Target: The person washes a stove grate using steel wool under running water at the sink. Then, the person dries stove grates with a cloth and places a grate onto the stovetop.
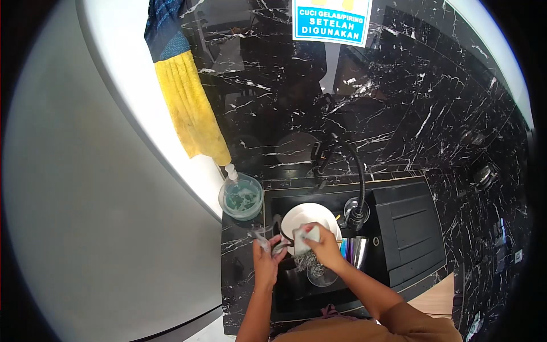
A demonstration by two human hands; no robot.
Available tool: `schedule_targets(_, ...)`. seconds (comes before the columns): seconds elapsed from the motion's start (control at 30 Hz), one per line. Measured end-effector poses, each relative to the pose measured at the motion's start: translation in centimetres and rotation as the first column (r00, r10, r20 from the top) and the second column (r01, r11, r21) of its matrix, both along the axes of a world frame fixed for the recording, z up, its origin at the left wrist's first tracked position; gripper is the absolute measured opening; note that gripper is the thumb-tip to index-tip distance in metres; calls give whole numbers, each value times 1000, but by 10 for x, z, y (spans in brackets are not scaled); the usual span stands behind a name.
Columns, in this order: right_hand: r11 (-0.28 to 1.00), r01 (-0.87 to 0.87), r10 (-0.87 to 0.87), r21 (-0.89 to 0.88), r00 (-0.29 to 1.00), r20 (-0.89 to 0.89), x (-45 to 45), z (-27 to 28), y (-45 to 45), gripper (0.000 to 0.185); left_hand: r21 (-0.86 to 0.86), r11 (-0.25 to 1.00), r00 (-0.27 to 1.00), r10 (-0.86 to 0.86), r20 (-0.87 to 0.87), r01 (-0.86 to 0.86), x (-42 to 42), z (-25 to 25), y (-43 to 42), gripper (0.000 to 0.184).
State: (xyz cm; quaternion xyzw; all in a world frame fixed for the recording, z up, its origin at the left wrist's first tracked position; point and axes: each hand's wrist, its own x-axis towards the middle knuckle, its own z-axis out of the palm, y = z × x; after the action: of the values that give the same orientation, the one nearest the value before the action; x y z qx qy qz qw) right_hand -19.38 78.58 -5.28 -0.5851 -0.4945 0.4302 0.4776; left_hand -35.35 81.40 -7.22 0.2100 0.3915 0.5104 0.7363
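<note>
My left hand is closed on slim, dark and grey curved utensils at the sink's left side; their exact kind is unclear. In my right hand is a pale sponge, held close to the utensils' right end. A grey, stringy scouring pad shows just below the sponge. Behind both hands, white plates lie in the black sink. A clear glass stands under my right wrist, partly covered by it.
A black faucet arches over the sink beside another glass. Shiny metal cups stand right of my right hand, near the ribbed drainboard. A tub of soapy water with a white pump sits at left, below a yellow towel.
</note>
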Motion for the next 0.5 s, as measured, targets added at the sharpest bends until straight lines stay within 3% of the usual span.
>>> schedule_targets(0.03,1000,-1,1,1,999,-41,1,1,-2,23,35,999,1000,4,-25,-3,2,-2,0,13)
schedule_targets(0.07,1000,0,1,2,996,-84,0,1,-5,22,112,992,986,-43,-163,61,4,-15,-2,13)
schedule_targets(0.1,992,-110,107,54,993,58,-7,2,-9,22,183,974,950,-76,-302,136,6,-34,-4,13)
schedule_targets(0.13,996,-69,61,58,990,128,-2,0,-6,22,244,944,893,-97,-439,222,8,-43,-6,13)
schedule_targets(0.2,997,6,-28,78,962,273,22,-7,10,23,128,977,935,-120,-333,171,10,-7,-11,12)
schedule_targets(0.27,983,157,-176,96,955,238,31,0,20,26,112,980,966,-135,-221,163,9,1,-7,11)
schedule_targets(0.3,979,180,-189,101,978,87,30,2,24,26,125,977,962,-142,-232,174,8,-1,-8,23)
schedule_targets(0.33,975,202,-196,96,978,-67,24,4,28,27,167,965,949,-152,-277,203,8,-12,-9,23)
schedule_targets(0.4,979,-72,42,192,987,156,2,23,26,29,241,931,912,-172,-373,274,8,-36,-11,24)
schedule_targets(0.43,978,-76,15,195,955,296,4,17,28,30,157,957,947,-200,-253,244,10,-24,-16,26)
schedule_targets(0.47,999,2,-18,48,948,318,13,18,36,31,141,952,938,-228,-261,271,5,-17,-20,26)
schedule_targets(0.5,996,54,-78,76,929,362,21,12,37,31,131,949,933,-246,-264,287,2,-11,-20,27)
